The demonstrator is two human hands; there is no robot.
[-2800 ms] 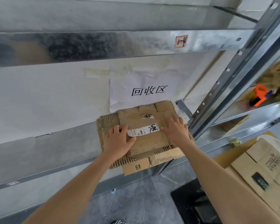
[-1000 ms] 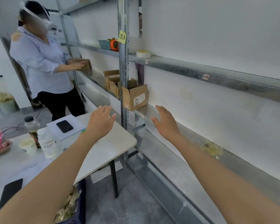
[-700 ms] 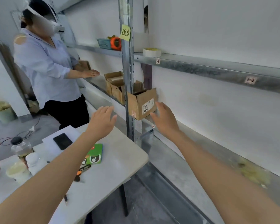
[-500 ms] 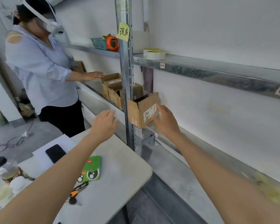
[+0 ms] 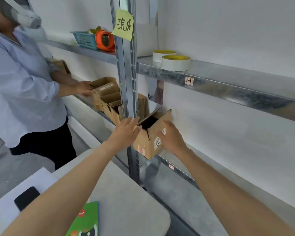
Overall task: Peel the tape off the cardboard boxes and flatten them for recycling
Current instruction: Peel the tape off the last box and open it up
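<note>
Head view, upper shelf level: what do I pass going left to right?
Blue basket → orange reel → yellow sticky note on the post → rear tape roll → front tape roll → small shelf label.
</note>
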